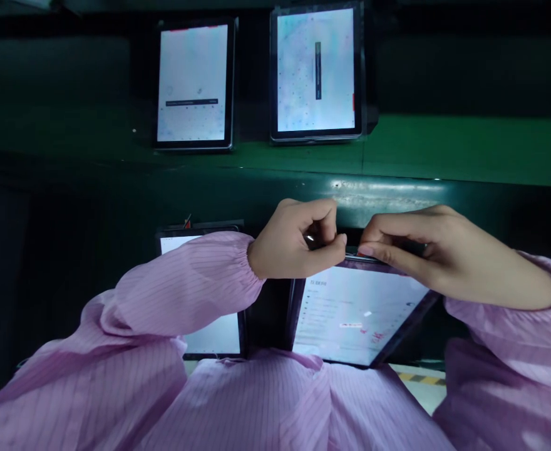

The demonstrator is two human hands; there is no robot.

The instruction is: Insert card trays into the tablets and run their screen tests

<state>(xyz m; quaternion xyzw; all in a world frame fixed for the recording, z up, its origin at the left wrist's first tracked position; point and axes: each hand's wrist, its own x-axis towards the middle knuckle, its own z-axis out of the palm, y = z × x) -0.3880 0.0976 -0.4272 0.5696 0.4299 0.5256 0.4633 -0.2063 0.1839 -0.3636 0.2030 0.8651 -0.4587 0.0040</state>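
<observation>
Nearest to me is the pink striped shirt (pixel 294 407), covering part of the near edge of the near-right tablet (pixel 350 307). That tablet sits skewed, lit screen facing up at my camera, probably so its far edge is handy; I can't make out what supports it. To its left, the near-left tablet (pixel 214 335) is partly hidden under the left sleeve (pixel 181 282).

Both hands work over the near-right tablet's far edge. My left hand (pixel 303 241) is curled, thumb against forefinger; I can't tell whether that grip has anything in it. My right hand (pixel 411 247) brings thumb and forefinger almost together at a red bit (pixel 360 254) on the edge, but pinched or merely touched, I can't say. Working from both sides presumably allows finer control.

Beyond, on the green surface (pixel 468 144), the far-left tablet (pixel 191 75) and far-right tablet (pixel 298 69) lie apart, screens lit, likely parked clear of the hands.
</observation>
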